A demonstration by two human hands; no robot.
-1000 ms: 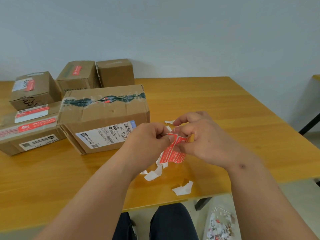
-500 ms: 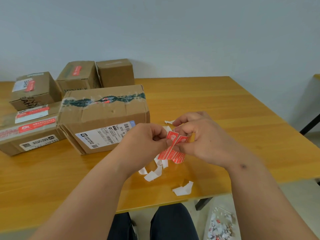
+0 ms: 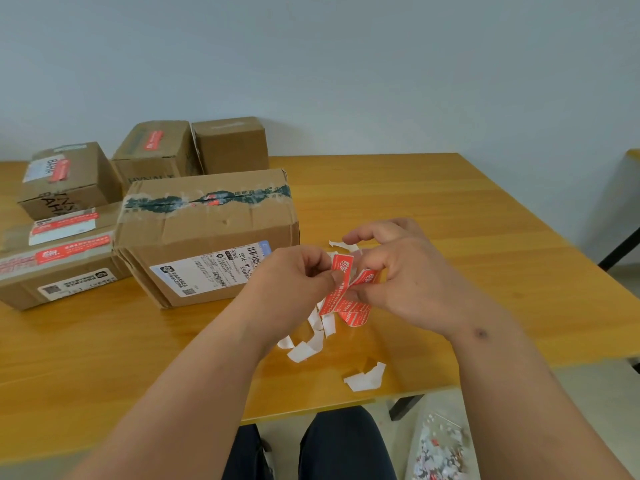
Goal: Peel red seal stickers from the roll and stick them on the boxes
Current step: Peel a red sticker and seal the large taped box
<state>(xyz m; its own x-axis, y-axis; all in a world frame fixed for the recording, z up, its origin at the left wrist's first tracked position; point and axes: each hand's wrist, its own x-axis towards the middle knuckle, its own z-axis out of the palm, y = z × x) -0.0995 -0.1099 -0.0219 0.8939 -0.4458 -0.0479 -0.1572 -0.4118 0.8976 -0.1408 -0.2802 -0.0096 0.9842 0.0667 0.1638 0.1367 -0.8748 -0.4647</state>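
Nearby, boxes [image 3: 207,233] flank paper scraps [image 3: 365,377].

Bright, even, soft light; faint shadows under boxes [image 3: 207,233]; wide-angle bend at edges; lower corners slightly blurred.

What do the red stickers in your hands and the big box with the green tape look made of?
Red stickers: apparently glossy printed paper or film, bending freely between left hand and right hand, with white backing strip curling below. Big box: matte brown corrugated cardboard, creased and dented, sealed with shiny clear and green tape.
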